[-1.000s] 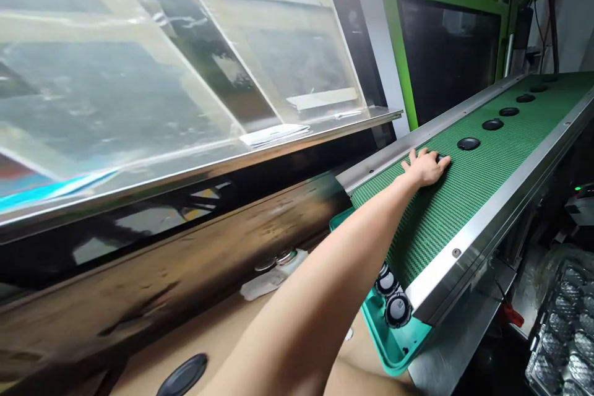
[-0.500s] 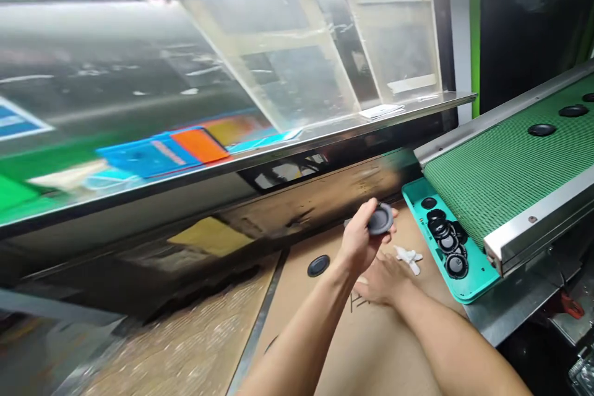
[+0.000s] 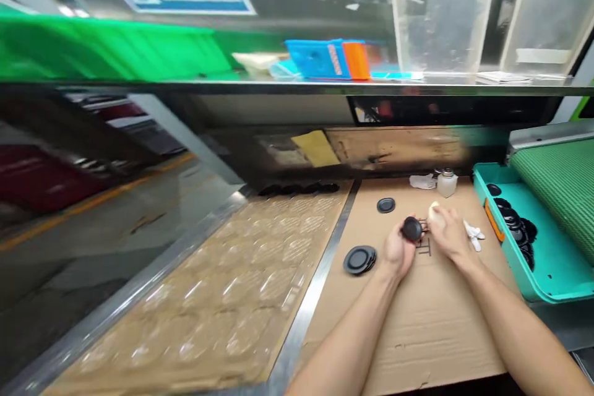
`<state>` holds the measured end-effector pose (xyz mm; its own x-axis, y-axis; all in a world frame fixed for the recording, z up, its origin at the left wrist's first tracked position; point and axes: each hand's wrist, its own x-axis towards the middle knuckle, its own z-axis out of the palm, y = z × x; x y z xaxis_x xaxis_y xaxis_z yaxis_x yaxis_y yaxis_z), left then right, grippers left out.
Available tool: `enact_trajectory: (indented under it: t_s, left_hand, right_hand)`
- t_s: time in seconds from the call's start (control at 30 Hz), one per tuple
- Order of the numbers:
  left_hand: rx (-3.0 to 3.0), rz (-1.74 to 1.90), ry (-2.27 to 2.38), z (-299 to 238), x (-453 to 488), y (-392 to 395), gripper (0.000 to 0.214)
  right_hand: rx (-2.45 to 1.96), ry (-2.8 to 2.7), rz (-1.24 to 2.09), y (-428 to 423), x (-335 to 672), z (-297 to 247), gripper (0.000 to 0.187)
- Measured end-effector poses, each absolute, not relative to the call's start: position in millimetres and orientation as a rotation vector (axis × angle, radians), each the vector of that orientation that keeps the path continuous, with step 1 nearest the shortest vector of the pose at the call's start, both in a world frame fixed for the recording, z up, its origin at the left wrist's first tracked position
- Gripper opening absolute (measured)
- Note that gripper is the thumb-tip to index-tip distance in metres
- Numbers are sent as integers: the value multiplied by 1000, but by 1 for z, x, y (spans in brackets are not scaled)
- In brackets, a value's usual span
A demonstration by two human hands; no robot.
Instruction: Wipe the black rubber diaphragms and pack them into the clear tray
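Observation:
My left hand (image 3: 400, 252) is closed around a round black speaker-like part (image 3: 411, 229), held above the cardboard with its dished face up. Close beside it, my right hand (image 3: 451, 236) pinches a small cream-white wad, perhaps cloth (image 3: 435, 213), just apart from the black part. To the left of my hands lies a small stack of black rings or discs (image 3: 359, 260). A single black disc (image 3: 386, 205) rests farther back. A crumpled white cloth (image 3: 474, 236) lies just right of my right hand.
A teal tray (image 3: 494, 260) with several black round parts stands at the right, beside a green conveyor belt (image 3: 561, 179). Behind my hands are a small bottle (image 3: 447, 183) and a white rag (image 3: 422, 182). A clear moulded tray (image 3: 223, 284) lies left; a metal shelf (image 3: 297, 90) overhangs the back.
The view has swung left. My right hand, flat on the cardboard before, now holds the cream-white wad near the black part. My left hand keeps its part, now lower.

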<state>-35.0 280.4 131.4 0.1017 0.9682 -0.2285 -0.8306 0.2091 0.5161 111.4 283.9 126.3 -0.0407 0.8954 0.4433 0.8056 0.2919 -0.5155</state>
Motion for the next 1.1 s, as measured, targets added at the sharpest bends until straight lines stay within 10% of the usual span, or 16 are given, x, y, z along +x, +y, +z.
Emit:
enact_trajectory:
  t_s: [1.1]
  left_hand:
    - [189,1200,512,117,-47,304,40]
  right_hand:
    - [-1320,-2029,-7,280,93,123,37]
